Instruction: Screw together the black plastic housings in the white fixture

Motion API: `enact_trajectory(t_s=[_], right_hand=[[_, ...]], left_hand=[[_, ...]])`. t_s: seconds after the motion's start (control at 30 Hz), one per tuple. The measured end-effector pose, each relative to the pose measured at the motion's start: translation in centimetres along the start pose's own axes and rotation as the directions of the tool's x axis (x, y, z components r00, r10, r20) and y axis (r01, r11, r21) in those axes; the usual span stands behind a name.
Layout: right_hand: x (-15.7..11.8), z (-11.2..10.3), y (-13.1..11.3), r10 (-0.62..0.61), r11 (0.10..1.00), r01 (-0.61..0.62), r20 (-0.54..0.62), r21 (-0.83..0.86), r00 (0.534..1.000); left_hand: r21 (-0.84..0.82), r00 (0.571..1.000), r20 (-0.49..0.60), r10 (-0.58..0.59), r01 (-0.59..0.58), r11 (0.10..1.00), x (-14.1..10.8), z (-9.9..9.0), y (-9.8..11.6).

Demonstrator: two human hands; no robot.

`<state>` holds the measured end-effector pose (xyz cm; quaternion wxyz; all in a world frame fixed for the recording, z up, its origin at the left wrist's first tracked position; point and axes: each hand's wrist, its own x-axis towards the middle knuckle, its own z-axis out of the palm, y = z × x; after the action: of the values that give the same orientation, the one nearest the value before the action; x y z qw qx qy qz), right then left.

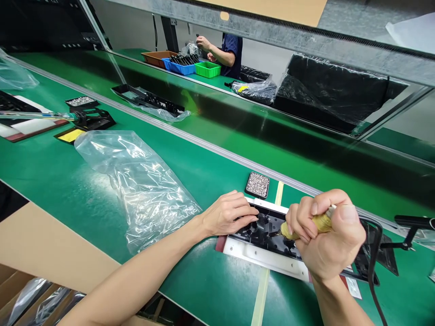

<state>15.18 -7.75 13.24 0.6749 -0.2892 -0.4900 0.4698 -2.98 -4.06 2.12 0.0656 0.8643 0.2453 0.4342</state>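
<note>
Head view: black panel (261,235) in white fixture (268,259).
Right hand (328,240) wraps its fingers round a yellow driver (287,231); left hand (229,212) touches the panel, grip unclear. Likely light, stiff, best held by edges.

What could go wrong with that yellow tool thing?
The yellow-handled tool in the right hand might slip on the black part and poke the left hand, whose fingers are close by. A bump could spill the little metal pieces from the small tray just beyond. The black cord near the right hand might get snagged.
</note>
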Motion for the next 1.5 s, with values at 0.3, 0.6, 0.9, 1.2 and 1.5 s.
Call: enact_trajectory(t_s=[0.3,0.6,0.9,1.2,1.5], right_hand=[[-0.1,0.2,-0.1,-0.027,1.000,0.027,-0.014,-0.015,1.000],[-0.7,0.7,-0.1,0.023,1.000,-0.023,0.015,0.009,1.000],[-0.9,0.6,0.0,0.069,0.997,-0.069,-0.002,0.029,0.998],[-0.6,0.5,-0.4,0.057,0.998,-0.057,-0.007,0.005,0.998],[-0.6,0.6,-0.4,0.066,0.998,-0.066,-0.009,0.007,0.998]], left_hand=[[0.017,1.000,0.012,-0.003,0.003,1.000,-0.2,-0.1,0.2],[-0.018,1.000,0.004,-0.012,0.012,1.000,-0.8,-0.2,0.2],[-0.033,0.999,0.033,-0.032,0.033,0.999,-1.0,-0.2,0.0],[-0.014,0.999,0.030,-0.015,0.015,1.000,-0.7,-0.1,0.2],[0.006,0.999,0.031,-0.017,0.017,1.000,-0.5,-0.1,0.4]])
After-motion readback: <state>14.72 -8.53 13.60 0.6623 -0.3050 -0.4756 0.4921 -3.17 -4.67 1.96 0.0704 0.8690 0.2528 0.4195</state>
